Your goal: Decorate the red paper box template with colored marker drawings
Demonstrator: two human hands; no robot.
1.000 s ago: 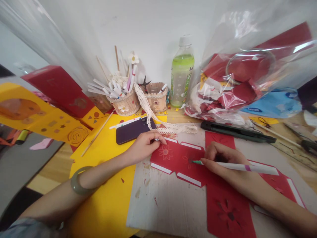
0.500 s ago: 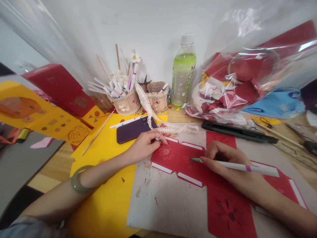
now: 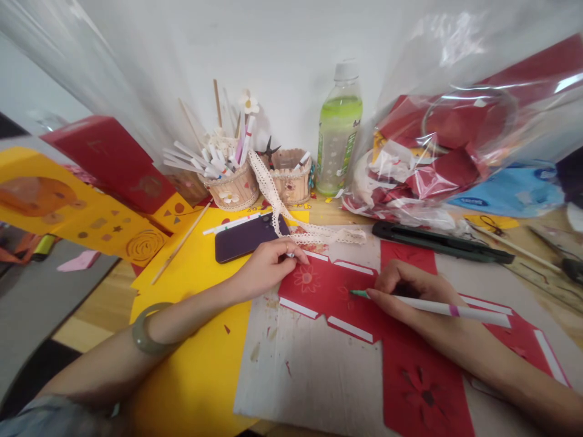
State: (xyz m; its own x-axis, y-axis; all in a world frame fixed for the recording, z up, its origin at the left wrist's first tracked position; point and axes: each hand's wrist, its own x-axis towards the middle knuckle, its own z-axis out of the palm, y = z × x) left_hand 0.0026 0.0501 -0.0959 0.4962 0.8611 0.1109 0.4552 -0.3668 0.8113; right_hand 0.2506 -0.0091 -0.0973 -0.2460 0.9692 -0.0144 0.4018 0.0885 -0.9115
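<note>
My right hand [image 3: 405, 294] grips a white pen [image 3: 428, 304] with a purple band. Its green tip touches the red cardstock box cutout [image 3: 328, 306], at a faint flower outline on the middle panel. Against the left end of the cutout rests my left hand [image 3: 276, 264], fingers curled, a fingertip on the paper near another drawn flower. Something small and whitish shows between its thumb and fingers, too small to name. A flower with cut petals [image 3: 426, 394] marks the cutout's near panel. Grey cardboard [image 3: 300, 370] lies underneath, and my right forearm covers part of the cutout.
Behind the hands lie a dark phone [image 3: 241, 243], lace ribbon [image 3: 314, 232] and a utility knife [image 3: 441, 243]. Two wooden baskets [image 3: 232, 193] and a bottle [image 3: 339, 133] stand by the wall. A plastic bag [image 3: 432, 139] fills the right; yellow card [image 3: 195, 364] lies left.
The pen tip has shifted very slightly left over the faint flower outline. My left hand stays where it was on the cutout.
</note>
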